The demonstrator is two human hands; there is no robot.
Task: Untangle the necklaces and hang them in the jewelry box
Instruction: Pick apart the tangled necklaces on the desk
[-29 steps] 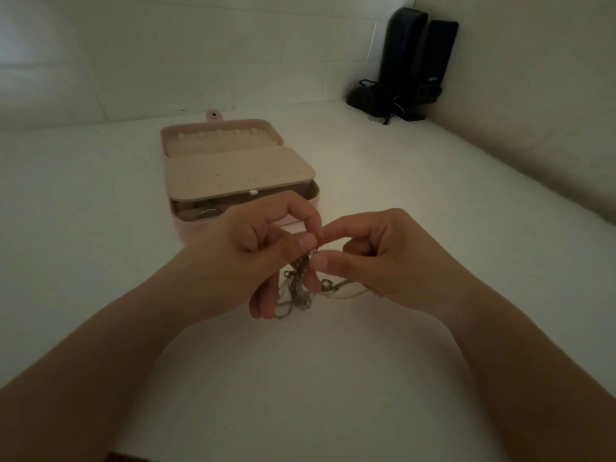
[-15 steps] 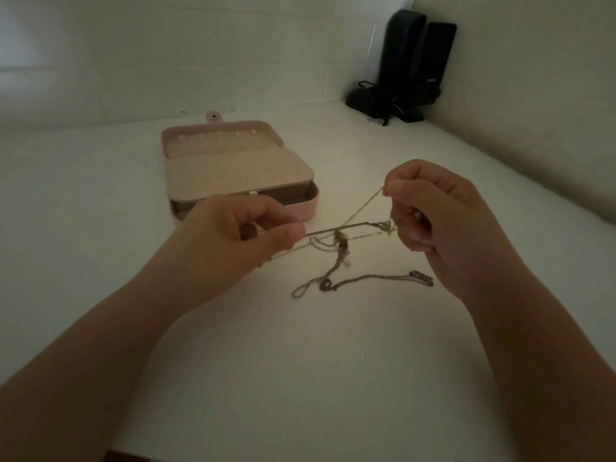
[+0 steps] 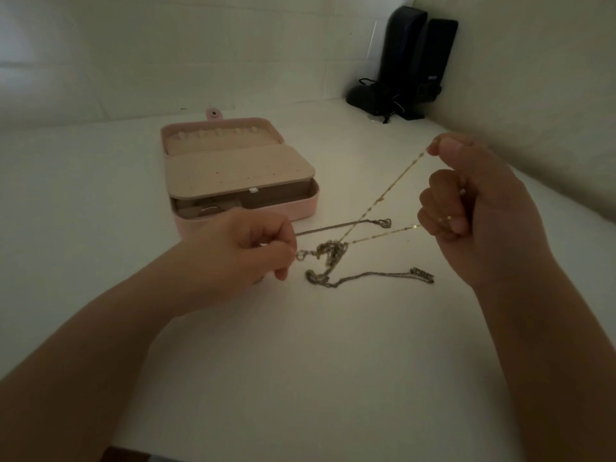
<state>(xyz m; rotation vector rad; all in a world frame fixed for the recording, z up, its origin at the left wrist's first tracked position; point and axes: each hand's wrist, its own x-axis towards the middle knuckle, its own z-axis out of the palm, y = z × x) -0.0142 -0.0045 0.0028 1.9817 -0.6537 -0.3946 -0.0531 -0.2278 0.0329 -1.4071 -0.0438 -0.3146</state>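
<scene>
- Necklaces (image 3: 328,253): several thin chains knotted together at one clump, held just above the white tabletop (image 3: 300,361) in front of the jewelry box, between the two hands
- Gold chain (image 3: 393,185): two strands ran taut from the knot up and right into the right hand, one to the thumb and forefinger, one to the lower fingers
- Dark flat chain (image 3: 340,226): stretched from the left hand rightward, ending in a small heart-shaped pendant (image 3: 385,223)
- Silver rope chain (image 3: 370,276): trailed below the knot onto the tabletop, with a bar-shaped pendant (image 3: 422,274) at its right end
- Left hand (image 3: 246,248): fingers curled, pinching chain ends at the left of the knot
- Right hand (image 3: 480,208): raised, fist curled, pinching the gold chain; a ring showed on one finger
- Jewelry box (image 3: 240,175): pink, lid open and lying flat, a row of hooks in the lid, beige perforated panel over the base; stood behind the left hand, apart from the chains
- Black speakers (image 3: 416,55): two, upright in the far corner, with cables at their base
</scene>
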